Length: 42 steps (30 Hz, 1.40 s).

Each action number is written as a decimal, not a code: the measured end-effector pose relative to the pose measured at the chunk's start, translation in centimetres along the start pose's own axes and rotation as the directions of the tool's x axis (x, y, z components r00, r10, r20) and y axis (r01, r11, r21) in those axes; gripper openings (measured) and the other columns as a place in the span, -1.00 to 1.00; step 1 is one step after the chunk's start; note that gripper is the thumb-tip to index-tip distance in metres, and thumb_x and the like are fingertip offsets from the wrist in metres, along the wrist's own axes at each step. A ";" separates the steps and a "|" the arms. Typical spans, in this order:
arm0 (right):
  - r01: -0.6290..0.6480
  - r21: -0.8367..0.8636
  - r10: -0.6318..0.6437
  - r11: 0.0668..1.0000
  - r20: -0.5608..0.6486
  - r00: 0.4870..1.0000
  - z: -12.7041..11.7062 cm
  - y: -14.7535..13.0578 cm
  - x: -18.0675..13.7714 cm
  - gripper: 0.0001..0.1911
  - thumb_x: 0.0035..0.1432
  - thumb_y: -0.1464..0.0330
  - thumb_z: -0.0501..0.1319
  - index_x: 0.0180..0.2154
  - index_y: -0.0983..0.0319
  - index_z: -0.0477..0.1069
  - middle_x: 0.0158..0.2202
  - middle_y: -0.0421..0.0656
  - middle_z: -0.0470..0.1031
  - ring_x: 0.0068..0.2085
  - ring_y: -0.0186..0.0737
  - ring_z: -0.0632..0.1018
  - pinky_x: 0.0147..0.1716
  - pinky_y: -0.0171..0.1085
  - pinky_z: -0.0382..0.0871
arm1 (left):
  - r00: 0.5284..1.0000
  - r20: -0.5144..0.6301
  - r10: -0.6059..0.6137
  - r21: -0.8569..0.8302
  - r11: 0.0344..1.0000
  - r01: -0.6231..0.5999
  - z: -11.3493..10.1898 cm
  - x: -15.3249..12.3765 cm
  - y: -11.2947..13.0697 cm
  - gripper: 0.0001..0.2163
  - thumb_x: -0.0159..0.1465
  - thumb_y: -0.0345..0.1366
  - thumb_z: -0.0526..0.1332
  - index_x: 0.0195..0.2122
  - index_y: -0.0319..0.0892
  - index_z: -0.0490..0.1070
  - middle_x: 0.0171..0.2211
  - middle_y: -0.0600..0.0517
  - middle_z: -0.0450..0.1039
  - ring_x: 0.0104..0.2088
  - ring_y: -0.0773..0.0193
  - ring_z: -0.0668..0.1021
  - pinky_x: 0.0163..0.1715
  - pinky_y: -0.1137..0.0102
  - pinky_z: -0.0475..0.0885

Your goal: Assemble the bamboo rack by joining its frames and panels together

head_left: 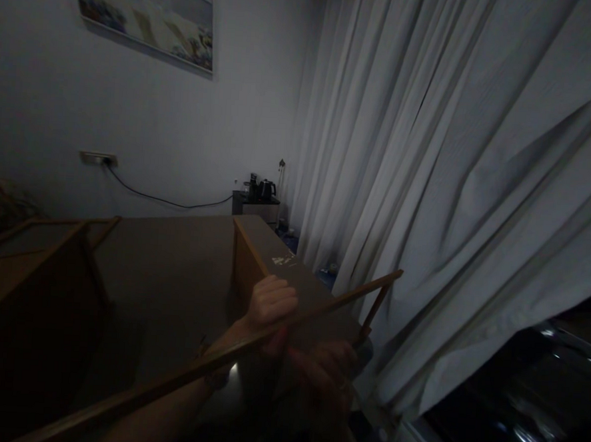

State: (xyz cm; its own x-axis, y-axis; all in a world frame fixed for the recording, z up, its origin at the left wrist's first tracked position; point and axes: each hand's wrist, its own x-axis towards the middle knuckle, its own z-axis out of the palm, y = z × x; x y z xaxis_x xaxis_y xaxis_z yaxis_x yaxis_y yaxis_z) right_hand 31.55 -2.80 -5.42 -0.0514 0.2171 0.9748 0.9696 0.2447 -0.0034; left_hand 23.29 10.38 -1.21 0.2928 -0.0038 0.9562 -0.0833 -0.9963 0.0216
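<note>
A long thin wooden frame (343, 297) runs diagonally across the foreground, with a short leg-like piece at its far end. Behind the bar, my left hand (272, 301) is closed in a fist beside the wood, and the bar crosses in front of its forearm. Lower and nearer, my right hand (324, 369) is in deep shadow, fingers curled close under the bar. A reddish patch shows between the hands; I cannot make out whether it is a tool or fingers. What either hand holds is hidden.
A dark tabletop (173, 253) bears a wooden panel piece (250, 261), several small pale bits (284, 260) and another wooden frame (37, 265) at left. White curtains (394, 154) hang on the right above a glossy black object (530, 395). A black kettle (266, 190) stands on a far cabinet.
</note>
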 end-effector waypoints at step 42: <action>-0.216 0.082 0.220 0.973 -0.046 0.974 3.4 -3.8 1.7 -0.75 0.24 0.58 0.10 -0.45 0.17 0.24 -0.56 -0.28 0.32 -0.48 -0.31 0.35 -0.48 -0.33 0.24 | 0.974 -0.059 0.221 0.023 0.975 -0.220 2.0 -0.9 -3.1 -0.53 0.43 -0.21 -0.18 -0.65 -0.15 0.09 -0.72 0.14 0.09 -0.66 0.37 0.18 -0.60 0.35 0.07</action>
State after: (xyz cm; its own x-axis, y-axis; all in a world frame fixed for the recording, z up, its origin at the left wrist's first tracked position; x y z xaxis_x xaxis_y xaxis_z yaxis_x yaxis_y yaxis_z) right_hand 27.01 -0.15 -4.52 0.1741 0.2221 0.9593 0.9349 0.2688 -0.2319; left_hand 25.19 13.30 -2.67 0.2109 -0.2184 0.9528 -0.1233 -0.9729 -0.1957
